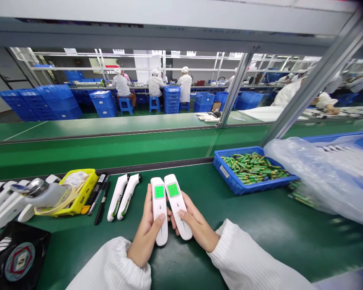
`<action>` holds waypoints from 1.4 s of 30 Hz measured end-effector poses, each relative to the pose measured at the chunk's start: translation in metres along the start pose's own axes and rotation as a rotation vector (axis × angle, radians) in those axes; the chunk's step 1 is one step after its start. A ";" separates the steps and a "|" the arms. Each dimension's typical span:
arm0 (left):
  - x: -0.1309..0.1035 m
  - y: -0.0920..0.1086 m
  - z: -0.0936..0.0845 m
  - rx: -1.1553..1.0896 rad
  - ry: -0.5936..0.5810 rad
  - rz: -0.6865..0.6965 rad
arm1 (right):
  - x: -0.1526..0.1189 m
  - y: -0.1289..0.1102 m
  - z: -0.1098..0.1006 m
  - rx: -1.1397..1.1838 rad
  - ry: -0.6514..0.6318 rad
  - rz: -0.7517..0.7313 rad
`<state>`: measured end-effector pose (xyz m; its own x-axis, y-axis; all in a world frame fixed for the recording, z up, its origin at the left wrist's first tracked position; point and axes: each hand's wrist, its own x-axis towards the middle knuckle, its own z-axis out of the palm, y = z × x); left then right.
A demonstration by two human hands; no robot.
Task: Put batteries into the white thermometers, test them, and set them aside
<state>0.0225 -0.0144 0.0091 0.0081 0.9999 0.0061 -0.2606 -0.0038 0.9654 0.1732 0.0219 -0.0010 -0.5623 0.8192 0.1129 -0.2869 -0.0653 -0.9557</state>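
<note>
My left hand [148,229] is closed around a white infrared thermometer [160,203] with a lit green screen, the thumb lying on its handle. A second white infrared thermometer [176,197], its screen also glowing green, is gripped in my right hand [198,223], thumb across the front. Both are held side by side above the green bench, tops leaning close together. To the left, two more thermometers [129,196] lie on the bench, with green batteries showing in their handles. Black marker pens [102,201] lie beside them.
A blue tray [226,177] of green batteries stands at right, beside a clear plastic bag [308,173]. At left are a yellow basket [90,181], a metal-topped bottle [45,195], more white thermometers [6,205] and a black object [21,257]. A metal post [236,88] rises beyond; people work behind.
</note>
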 end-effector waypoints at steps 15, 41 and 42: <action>0.001 -0.003 0.004 -0.038 0.166 0.034 | -0.003 0.004 0.005 -0.289 -0.056 0.093; 0.001 0.001 0.009 -0.082 0.216 0.011 | 0.001 0.013 0.017 -0.125 0.003 0.140; 0.001 0.000 0.008 -0.080 0.212 0.023 | 0.001 0.012 0.017 -0.186 0.002 0.108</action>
<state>0.0302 -0.0135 0.0116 -0.1996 0.9793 -0.0350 -0.3337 -0.0344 0.9420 0.1565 0.0123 -0.0078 -0.5803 0.8144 0.0067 -0.0768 -0.0465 -0.9960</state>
